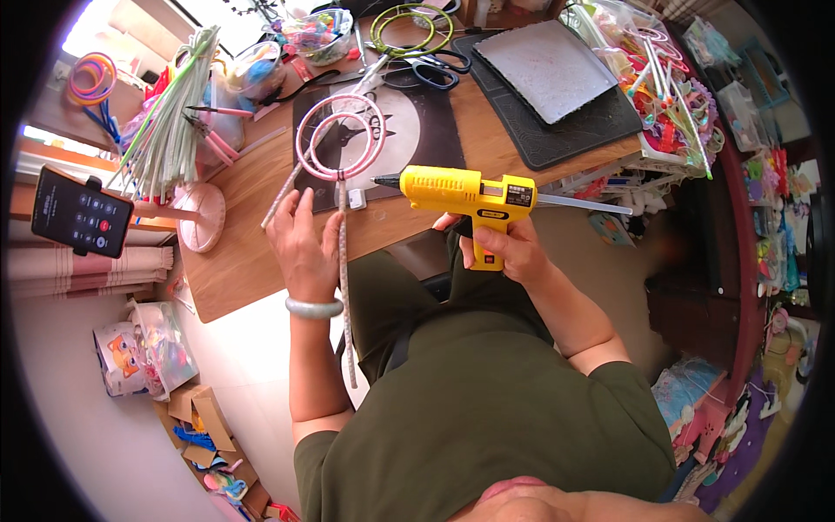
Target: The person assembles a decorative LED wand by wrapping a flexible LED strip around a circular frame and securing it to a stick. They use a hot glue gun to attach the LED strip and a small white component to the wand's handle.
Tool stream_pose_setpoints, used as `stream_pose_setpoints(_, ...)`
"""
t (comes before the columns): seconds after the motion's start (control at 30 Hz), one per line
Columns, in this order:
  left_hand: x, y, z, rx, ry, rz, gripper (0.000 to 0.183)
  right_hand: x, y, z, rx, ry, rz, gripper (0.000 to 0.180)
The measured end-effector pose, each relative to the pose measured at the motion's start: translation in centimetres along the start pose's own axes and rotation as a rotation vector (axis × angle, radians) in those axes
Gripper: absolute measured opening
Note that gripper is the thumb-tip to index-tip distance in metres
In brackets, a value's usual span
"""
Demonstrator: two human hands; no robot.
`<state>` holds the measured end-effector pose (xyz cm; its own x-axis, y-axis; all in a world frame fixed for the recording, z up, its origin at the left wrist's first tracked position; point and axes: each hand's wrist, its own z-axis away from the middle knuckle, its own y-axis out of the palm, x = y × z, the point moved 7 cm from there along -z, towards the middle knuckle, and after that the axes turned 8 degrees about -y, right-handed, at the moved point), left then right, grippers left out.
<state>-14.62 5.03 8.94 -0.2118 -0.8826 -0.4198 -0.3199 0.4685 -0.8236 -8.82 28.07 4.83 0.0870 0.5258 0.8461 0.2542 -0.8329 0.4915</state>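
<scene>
My right hand [512, 248] grips the handle of a yellow hot glue gun [450, 189], whose black nozzle points left and a clear glue stick [587, 203] sticks out at its back. Left of the nozzle, a pink double ring [313, 156] with a patterned stem [343, 261] hanging down rests over a dark mat [434, 117] with a pale round print. My left hand [303, 228] is beside the stem, thumb close to it, fingers spread; whether it pinches the stem is unclear. A second striped rod [280, 196] slants down left from the rings, behind the fingers.
Green rings [411, 31] and scissors [436, 70] lie at the back. At left stand a phone [81, 212] on a pink holder, a bundle of pale stems [176, 124] and pliers [212, 140]. At right are a grey square board [546, 70] and a craft-filled basket [665, 153].
</scene>
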Motion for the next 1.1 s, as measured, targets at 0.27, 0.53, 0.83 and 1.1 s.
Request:
stream_pose_setpoints(0.27,-6.1,2.5,4.4,0.575,-0.492,1.744,0.045,-2.1,3.8,-0.6,0.058,0.041,-0.176,0.040)
stream_pose_setpoints(0.53,-5.9,5.3,5.3,0.473,-0.691,1.929,0.027,0.0,1.7,-0.4,-0.134,-0.143,0.070,0.041)
stream_pose_setpoints(0.83,-6.9,4.4,5.4,0.465,-0.560,1.938,0.026,1.7,-0.7,-0.5,-0.211,-0.406,-0.110,0.028)
stream_pose_setpoints(1.1,-7.5,3.9,5.7,0.494,-0.633,1.942,0.027,0.6,1.4,0.1,-0.087,-0.228,-0.104,0.062)
